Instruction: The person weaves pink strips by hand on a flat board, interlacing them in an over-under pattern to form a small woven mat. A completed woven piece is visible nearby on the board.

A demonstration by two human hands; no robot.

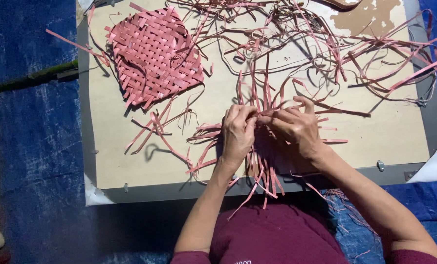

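Note:
My left hand (238, 132) and my right hand (296, 129) meet over a small weave of pink strips (265, 105) near the board's front edge. The fingers of both hands pinch strips where they cross. Loose strip ends fan out around the hands and hang over the edge toward my maroon shirt (272, 234). A finished woven pink mat (155, 56) lies flat at the board's far left.
The work lies on a beige board with a grey rim (145, 190) set on blue tarp (32, 146). A tangle of loose pink strips (326, 44) covers the far right. A green stick (32, 78) lies left of the board.

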